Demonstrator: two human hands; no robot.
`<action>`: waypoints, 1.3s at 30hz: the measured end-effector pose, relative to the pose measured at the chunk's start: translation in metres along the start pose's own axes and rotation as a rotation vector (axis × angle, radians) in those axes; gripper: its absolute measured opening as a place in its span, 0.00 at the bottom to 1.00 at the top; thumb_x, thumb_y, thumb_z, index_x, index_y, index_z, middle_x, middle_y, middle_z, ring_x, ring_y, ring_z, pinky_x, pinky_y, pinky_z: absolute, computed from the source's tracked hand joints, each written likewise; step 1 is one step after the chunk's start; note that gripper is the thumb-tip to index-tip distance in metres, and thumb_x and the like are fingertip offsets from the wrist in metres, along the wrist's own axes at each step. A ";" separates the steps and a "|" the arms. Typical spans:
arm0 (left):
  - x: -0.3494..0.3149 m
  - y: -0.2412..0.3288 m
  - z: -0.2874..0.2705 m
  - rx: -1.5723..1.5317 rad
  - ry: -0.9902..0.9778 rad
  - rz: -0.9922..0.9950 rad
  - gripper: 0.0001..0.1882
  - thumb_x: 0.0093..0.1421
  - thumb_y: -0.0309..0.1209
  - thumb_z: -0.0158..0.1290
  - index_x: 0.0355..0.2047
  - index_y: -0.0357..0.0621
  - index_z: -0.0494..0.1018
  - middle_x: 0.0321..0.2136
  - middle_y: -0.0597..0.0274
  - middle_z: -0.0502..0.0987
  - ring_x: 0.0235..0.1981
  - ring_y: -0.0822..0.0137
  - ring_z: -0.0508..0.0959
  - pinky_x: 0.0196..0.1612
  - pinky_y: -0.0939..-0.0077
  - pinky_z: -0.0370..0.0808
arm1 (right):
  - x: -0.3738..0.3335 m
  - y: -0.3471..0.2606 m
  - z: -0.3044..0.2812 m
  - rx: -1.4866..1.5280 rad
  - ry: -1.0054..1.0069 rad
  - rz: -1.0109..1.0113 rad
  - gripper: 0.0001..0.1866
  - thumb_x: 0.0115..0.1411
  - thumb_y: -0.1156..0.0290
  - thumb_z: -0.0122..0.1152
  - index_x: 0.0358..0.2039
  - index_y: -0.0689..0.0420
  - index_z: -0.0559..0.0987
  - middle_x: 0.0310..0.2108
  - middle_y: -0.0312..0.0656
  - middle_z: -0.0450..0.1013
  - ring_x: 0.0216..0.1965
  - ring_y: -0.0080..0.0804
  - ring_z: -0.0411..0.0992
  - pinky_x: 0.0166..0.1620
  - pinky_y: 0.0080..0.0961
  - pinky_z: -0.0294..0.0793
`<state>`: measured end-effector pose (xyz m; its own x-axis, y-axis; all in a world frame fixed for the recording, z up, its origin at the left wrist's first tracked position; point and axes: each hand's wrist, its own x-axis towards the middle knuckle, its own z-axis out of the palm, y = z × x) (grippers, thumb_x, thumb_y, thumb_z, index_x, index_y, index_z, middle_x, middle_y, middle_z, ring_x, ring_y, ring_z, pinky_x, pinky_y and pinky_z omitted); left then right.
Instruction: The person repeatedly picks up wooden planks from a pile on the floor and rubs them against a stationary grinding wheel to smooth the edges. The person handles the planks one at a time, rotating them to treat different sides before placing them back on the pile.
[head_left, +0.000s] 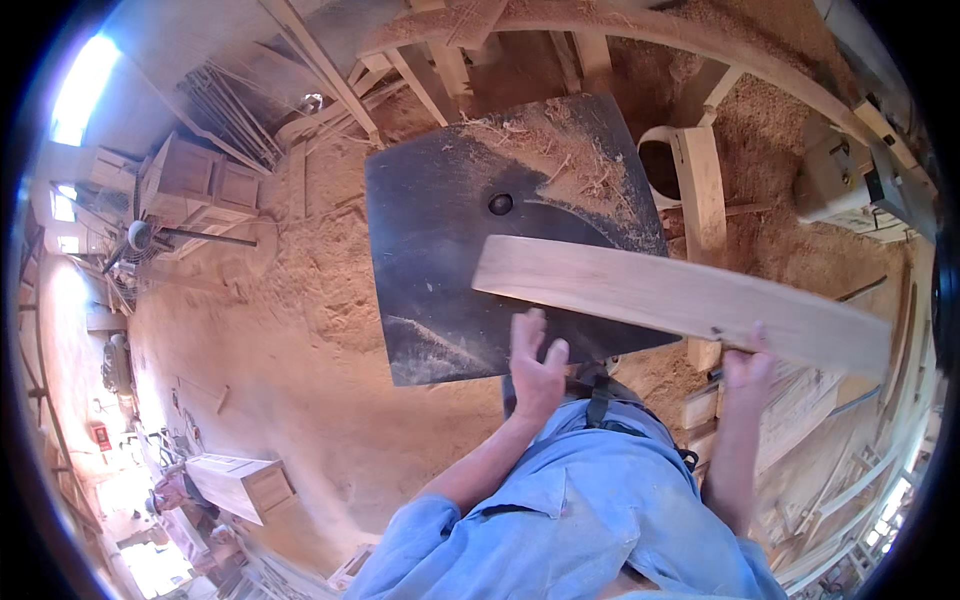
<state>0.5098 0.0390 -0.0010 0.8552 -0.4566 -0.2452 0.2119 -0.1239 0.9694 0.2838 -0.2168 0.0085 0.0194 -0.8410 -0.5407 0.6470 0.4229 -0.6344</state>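
Note:
A long pale wooden board (640,288) slants across the right part of a dark, flat machine table (430,240), its far right end reaching past the table's edge. My right hand (748,368) grips the board's near edge, fingers wrapped under it and thumb on top. Just short of the board's left end, my left hand (538,365) is raised over the table's front edge, fingers and thumb apart, holding nothing. A small dark round knob or spindle (500,204) stands up from the middle of the table. Whether the board rests on the tabletop or hangs above it, I cannot tell.
Sawdust and shavings (590,165) cover the table's far right corner. Beyond it are a curved timber frame (640,18) and an upright post (702,190). A standing fan (140,236) and wooden cabinets (195,180) are at the left. More boards (800,415) lie at the right.

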 end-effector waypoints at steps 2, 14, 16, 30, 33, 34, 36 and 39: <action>0.024 -0.005 0.002 -0.146 0.207 -0.005 0.49 0.58 0.23 0.57 0.71 0.25 0.37 0.69 0.36 0.52 0.72 0.49 0.54 0.73 0.61 0.49 | 0.022 0.043 -0.050 0.022 0.235 0.104 0.28 0.61 0.81 0.60 0.62 0.59 0.68 0.57 0.50 0.70 0.58 0.48 0.69 0.61 0.55 0.73; 0.248 -0.008 -0.034 0.206 0.583 0.081 0.48 0.52 0.18 0.48 0.72 0.27 0.37 0.69 0.39 0.52 0.70 0.50 0.57 0.71 0.67 0.54 | -0.110 0.050 0.077 -1.346 -0.868 -0.043 0.28 0.55 0.75 0.66 0.57 0.61 0.72 0.53 0.55 0.73 0.53 0.50 0.74 0.53 0.42 0.76; 0.287 0.003 -0.047 0.260 0.560 0.085 0.46 0.55 0.18 0.47 0.71 0.27 0.39 0.69 0.38 0.54 0.69 0.49 0.60 0.70 0.66 0.59 | -0.105 0.032 0.080 -1.736 -1.043 -0.646 0.36 0.46 0.72 0.71 0.58 0.60 0.72 0.55 0.53 0.72 0.60 0.56 0.67 0.60 0.47 0.68; 0.307 0.015 -0.002 0.206 0.355 0.098 0.34 0.54 0.12 0.43 0.64 0.31 0.59 0.54 0.46 0.71 0.51 0.56 0.76 0.54 0.70 0.73 | -0.089 -0.026 -0.130 -2.052 -0.641 -0.199 0.24 0.52 0.81 0.63 0.52 0.55 0.78 0.44 0.52 0.79 0.46 0.54 0.77 0.48 0.45 0.77; 0.260 0.009 0.031 0.257 0.411 0.138 0.35 0.54 0.12 0.42 0.65 0.29 0.58 0.56 0.45 0.70 0.54 0.55 0.74 0.58 0.71 0.70 | -0.103 -0.050 -0.167 -1.949 -0.590 -0.178 0.24 0.50 0.86 0.60 0.50 0.57 0.79 0.44 0.52 0.79 0.46 0.54 0.77 0.48 0.44 0.77; 0.240 0.011 0.043 0.247 0.375 0.126 0.35 0.54 0.12 0.42 0.66 0.28 0.56 0.58 0.44 0.68 0.57 0.55 0.72 0.61 0.71 0.67 | -0.109 -0.060 -0.183 -1.949 -0.548 -0.159 0.25 0.49 0.87 0.58 0.49 0.58 0.79 0.45 0.52 0.79 0.47 0.54 0.77 0.49 0.44 0.77; 0.201 0.011 0.064 0.260 0.348 0.099 0.38 0.54 0.13 0.43 0.68 0.26 0.52 0.62 0.41 0.64 0.62 0.53 0.67 0.66 0.71 0.60 | -0.121 -0.080 -0.210 -1.949 -0.490 -0.148 0.24 0.49 0.89 0.56 0.48 0.59 0.80 0.46 0.52 0.79 0.48 0.54 0.77 0.51 0.43 0.77; 0.151 -0.006 0.074 0.337 0.329 0.076 0.40 0.57 0.18 0.45 0.69 0.23 0.44 0.68 0.35 0.53 0.71 0.50 0.55 0.72 0.68 0.50 | -0.130 -0.109 -0.248 -1.972 -0.465 -0.136 0.23 0.50 0.88 0.58 0.48 0.59 0.80 0.46 0.53 0.79 0.49 0.54 0.77 0.53 0.42 0.77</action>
<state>0.6030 -0.0947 -0.0442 0.9782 -0.1794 -0.1049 0.0239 -0.4045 0.9142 0.0220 -0.0699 0.0113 0.4145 -0.7624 -0.4969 -0.8773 -0.1895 -0.4410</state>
